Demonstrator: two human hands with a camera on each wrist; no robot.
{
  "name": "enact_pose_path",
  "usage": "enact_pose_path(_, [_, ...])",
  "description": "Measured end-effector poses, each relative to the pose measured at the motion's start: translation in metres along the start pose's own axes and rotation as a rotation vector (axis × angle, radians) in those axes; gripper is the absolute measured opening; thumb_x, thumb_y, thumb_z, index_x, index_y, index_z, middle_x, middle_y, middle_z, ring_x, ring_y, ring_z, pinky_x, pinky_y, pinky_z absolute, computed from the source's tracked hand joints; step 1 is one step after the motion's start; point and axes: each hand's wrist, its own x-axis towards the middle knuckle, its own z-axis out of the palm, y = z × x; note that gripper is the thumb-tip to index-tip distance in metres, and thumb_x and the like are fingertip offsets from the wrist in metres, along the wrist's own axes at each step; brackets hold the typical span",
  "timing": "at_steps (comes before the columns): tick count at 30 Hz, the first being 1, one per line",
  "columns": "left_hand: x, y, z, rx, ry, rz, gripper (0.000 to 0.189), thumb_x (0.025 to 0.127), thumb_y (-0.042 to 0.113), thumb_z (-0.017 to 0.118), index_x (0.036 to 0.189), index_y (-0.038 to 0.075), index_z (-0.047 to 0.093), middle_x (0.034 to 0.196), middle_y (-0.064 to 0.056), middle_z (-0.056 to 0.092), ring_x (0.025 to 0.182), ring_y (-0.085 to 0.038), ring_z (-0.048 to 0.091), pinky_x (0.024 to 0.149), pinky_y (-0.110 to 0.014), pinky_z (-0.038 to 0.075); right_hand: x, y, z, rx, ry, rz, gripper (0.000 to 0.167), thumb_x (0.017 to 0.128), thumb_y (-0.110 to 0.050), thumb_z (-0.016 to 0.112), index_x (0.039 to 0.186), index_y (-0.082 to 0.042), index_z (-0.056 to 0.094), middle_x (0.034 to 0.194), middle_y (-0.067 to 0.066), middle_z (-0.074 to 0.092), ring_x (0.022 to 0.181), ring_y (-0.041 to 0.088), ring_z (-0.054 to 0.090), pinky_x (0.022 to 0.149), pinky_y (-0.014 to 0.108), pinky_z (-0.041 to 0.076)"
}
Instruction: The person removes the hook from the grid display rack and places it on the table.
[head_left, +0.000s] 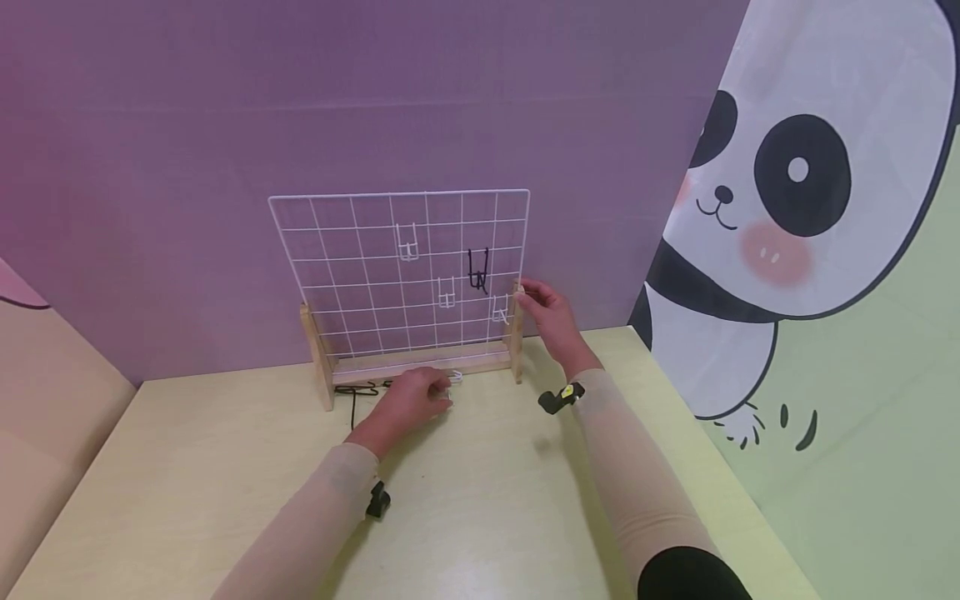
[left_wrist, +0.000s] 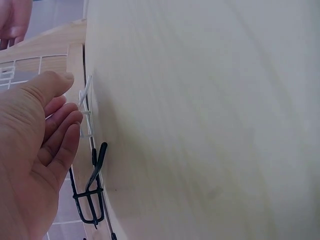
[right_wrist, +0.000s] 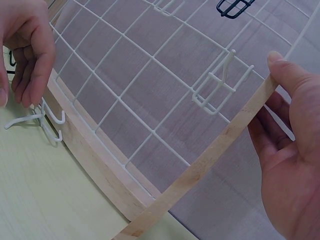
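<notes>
A white wire grid panel (head_left: 367, 275) stands in a wooden base (head_left: 420, 360). My right hand (head_left: 551, 317) grips the top of the right wooden side post (right_wrist: 220, 150), thumb in front and fingers behind. My left hand (head_left: 416, 398) is low before the base, fingers loosely bent, its fingertips beside a loose white wire hook (right_wrist: 40, 119) on the table. Whether they touch it I cannot tell. Near that wrist lie black hooks (left_wrist: 90, 195). On the grid hang a black hook (head_left: 477, 271) and white hooks, one of them a white hook (right_wrist: 217, 87) close to the right post.
The pale wooden table (head_left: 480, 500) extends in front of the rack. Behind it rises a purple backdrop (head_left: 375, 100). A panda picture (head_left: 787, 200) covers the wall on the right. The left wooden post (head_left: 318, 358) holds the grid's other side.
</notes>
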Motion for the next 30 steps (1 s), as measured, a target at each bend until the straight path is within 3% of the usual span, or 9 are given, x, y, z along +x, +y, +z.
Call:
enact_pose_path(9, [-0.003, -0.003, -0.009, -0.098, -0.003, -0.071, 0.028, 0.097, 0.011, 0.086, 0.123, 0.004, 0.079, 0.116, -0.006, 0.076, 0.107, -0.025, 0.07, 0.099, -0.046, 0.062, 0.0, 0.0, 0.0, 0.006, -0.004, -0.011, 0.04, 0.111, -0.021, 0.071, 0.148, -0.008, 0.068, 0.142, 0.013, 0.07, 0.136, 0.027, 0.061, 0.125, 0.047, 0.044])
enact_pose_path(30, [-0.011, -0.011, -0.05, -0.153, 0.171, -0.075, 0.023, 0.101, 0.009, 0.08, 0.122, 0.0, 0.077, 0.113, -0.013, 0.077, 0.107, -0.033, 0.073, 0.097, -0.051, 0.063, -0.001, -0.001, 0.001, -0.009, 0.009, 0.001, 0.038, 0.111, -0.023, 0.071, 0.147, -0.009, 0.069, 0.141, 0.011, 0.07, 0.136, 0.027, 0.061, 0.125, 0.047, 0.044])
